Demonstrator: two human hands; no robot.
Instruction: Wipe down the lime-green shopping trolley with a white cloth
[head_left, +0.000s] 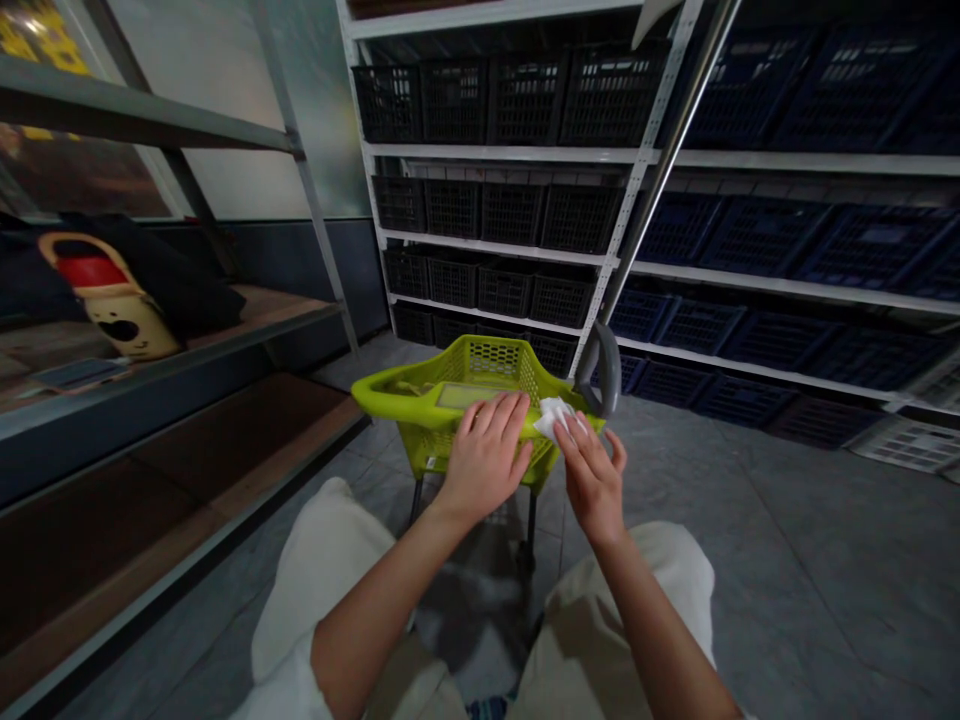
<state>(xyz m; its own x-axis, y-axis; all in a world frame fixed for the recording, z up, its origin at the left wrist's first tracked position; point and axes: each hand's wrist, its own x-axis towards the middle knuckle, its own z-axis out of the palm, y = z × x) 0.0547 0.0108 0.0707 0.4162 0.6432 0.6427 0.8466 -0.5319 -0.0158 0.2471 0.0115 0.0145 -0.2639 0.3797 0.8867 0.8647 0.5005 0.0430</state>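
Note:
A lime-green plastic basket (420, 398) on a wheeled frame stands on the floor in front of my knees. My left hand (487, 455) lies flat on its near rim with the fingers stretched out. My right hand (592, 480) presses a crumpled white tissue (553, 415) against the rim's right end, fingers pinched on it. A grey handle (604, 372) on a long metal pole rises from the basket just beyond the tissue.
White shelving (510, 158) with rows of black crates fills the wall ahead; blue crates (765, 235) fill the racks to the right. On the left a metal rack (225, 335) holds a cream jug with a red lid (112, 295) and dark cloth. Grey tiled floor (810, 580) lies to the right.

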